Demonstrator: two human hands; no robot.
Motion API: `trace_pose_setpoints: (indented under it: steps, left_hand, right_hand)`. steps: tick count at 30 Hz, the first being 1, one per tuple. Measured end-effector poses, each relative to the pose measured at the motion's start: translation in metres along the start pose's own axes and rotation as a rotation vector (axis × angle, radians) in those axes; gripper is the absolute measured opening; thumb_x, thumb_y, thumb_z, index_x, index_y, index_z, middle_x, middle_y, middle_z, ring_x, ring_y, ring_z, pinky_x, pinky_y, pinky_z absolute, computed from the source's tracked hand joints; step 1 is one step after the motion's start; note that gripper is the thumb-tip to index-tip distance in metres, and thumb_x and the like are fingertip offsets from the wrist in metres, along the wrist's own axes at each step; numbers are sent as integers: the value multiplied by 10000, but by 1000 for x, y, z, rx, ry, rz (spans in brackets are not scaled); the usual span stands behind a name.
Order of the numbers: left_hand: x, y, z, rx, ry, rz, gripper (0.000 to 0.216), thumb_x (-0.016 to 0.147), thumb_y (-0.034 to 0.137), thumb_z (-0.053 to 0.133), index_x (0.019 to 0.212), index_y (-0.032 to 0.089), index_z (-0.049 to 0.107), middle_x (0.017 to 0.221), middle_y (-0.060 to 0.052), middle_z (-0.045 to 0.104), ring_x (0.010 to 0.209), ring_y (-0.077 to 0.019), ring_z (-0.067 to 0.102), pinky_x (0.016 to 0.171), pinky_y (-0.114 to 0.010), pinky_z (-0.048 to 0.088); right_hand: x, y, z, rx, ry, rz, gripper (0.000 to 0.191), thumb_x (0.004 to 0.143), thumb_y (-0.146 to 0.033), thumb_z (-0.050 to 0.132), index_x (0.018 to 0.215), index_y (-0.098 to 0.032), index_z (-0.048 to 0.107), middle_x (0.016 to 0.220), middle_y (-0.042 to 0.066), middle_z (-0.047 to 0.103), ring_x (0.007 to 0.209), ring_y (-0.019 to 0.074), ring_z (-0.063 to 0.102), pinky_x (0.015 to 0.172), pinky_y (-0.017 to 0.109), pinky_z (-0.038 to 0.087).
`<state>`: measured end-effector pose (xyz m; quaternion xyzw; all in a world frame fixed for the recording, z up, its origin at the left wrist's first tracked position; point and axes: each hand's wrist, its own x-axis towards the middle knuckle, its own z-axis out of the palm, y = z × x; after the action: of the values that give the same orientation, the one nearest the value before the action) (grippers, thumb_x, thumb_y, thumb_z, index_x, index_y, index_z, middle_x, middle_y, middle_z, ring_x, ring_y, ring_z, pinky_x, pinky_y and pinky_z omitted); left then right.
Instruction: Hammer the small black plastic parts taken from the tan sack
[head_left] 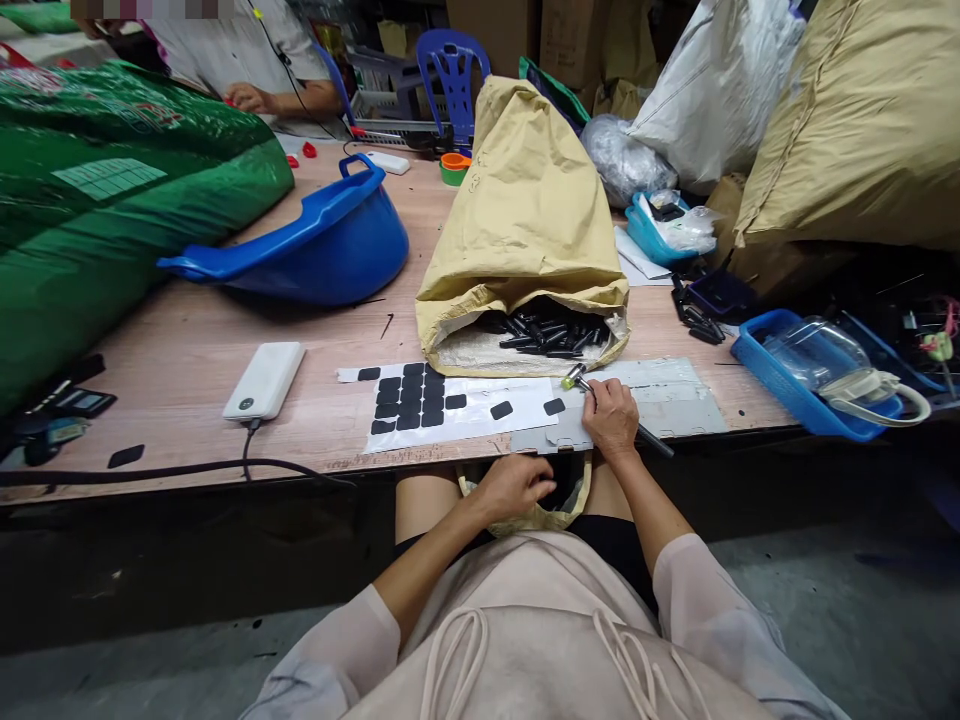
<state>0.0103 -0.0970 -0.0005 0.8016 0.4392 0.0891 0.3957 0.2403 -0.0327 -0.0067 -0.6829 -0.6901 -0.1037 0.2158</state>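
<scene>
My right hand (613,418) is closed around a small hammer (576,378) with a metal head and a yellow-green face. Its black handle sticks out past the hand to the lower right, over the grey board (675,395) at the table edge. My left hand (517,488) hovers over the mouth of a yellowish bag (579,500) between my thighs. Its fingers are slightly bent and apart, and nothing shows in them. To the left of the hammer lies a white sheet (480,415) with rounded black stickers (409,395) on it.
A large yellow sack (532,210) spills black cylindrical parts (555,332) at its mouth. Around it are a blue basin (337,240), a white power bank (264,380), a green bag (150,200) and a blue tray (787,350). A co-worker's hand (251,98) is across the table.
</scene>
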Motion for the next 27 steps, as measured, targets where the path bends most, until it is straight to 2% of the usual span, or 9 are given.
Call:
trace_pose_setpoints:
  steps: [3, 4, 6, 8, 10, 14, 20, 23, 27]
  left_hand:
    - [35, 7, -52, -36, 391, 46, 226, 991, 330, 584, 1113, 246, 755, 960, -41, 769, 830, -198, 684, 804, -321, 524]
    - [50, 4, -69, -7, 521, 22, 243, 1005, 290, 544, 1127, 237, 748, 1011, -59, 758, 894, -213, 674, 855, -343, 523]
    - [83, -9, -100, 62, 684, -66, 250, 991, 211, 529, 1128, 226, 738, 1079, -90, 724, 1022, -256, 639, 930, -392, 511]
    - [111, -26, -120, 137, 731, -157, 225, 944, 182, 592, 1116, 216, 733, 1136, -115, 692, 1126, -309, 592, 994, -450, 484]
    - [131, -39, -129, 192, 685, -207, 206, 903, 180, 649, 1088, 218, 734, 1148, -126, 677, 1186, -351, 550, 1024, -495, 459]
    - [144, -51, -130, 242, 598, -236, 136, 911, 217, 653, 1017, 227, 738, 1117, -131, 674, 1209, -375, 523, 1026, -525, 446]
    - [116, -56, -123, 215, 694, -214, 117, 913, 206, 642, 1004, 242, 705, 1088, -100, 705, 1157, -341, 544, 1003, -490, 451]
    - [91, -52, -106, 159, 674, -127, 115, 939, 233, 622, 1022, 239, 703, 1076, -77, 719, 1101, -301, 570, 992, -453, 457]
    - [67, -41, -71, 87, 557, -6, 132, 945, 236, 618, 1040, 218, 707, 1051, -65, 730, 1054, -267, 589, 979, -420, 460]
  right_hand:
    - [0, -1, -1, -6, -5, 1, 252, 979, -240, 536, 1159, -202, 707, 1026, 98, 629, 943, 250, 499, 790, 347, 357]
    - [0, -1, -1, -5, -4, 1, 246, 977, -240, 539, 1152, -202, 708, 1024, 96, 630, 943, 249, 500, 790, 346, 356]
    - [0, -1, -1, 3, -2, 3, 232, 972, -237, 545, 1133, -202, 709, 1017, 94, 630, 940, 247, 499, 789, 345, 353]
    - [0, -2, -1, 12, -3, 6, 225, 972, -235, 546, 1126, -202, 706, 1014, 93, 628, 940, 247, 498, 788, 347, 352]
    - [0, -2, -2, 17, -6, 8, 224, 976, -235, 541, 1126, -200, 704, 1020, 93, 630, 940, 246, 500, 791, 348, 354]
    - [0, -2, -2, 20, -16, 9, 226, 976, -238, 543, 1127, -198, 706, 1024, 92, 631, 940, 244, 501, 804, 348, 363]
    - [0, -2, -1, 42, -18, 14, 230, 970, -232, 540, 1126, -196, 706, 1021, 101, 617, 955, 252, 494, 800, 356, 370]
    - [0, -2, 0, 38, -15, 17, 229, 968, -230, 539, 1118, -197, 709, 1019, 101, 616, 954, 252, 494, 796, 354, 368]
    - [0, -1, 0, 36, -17, 13, 236, 977, -237, 532, 1122, -197, 713, 1024, 102, 620, 950, 251, 495, 802, 356, 371]
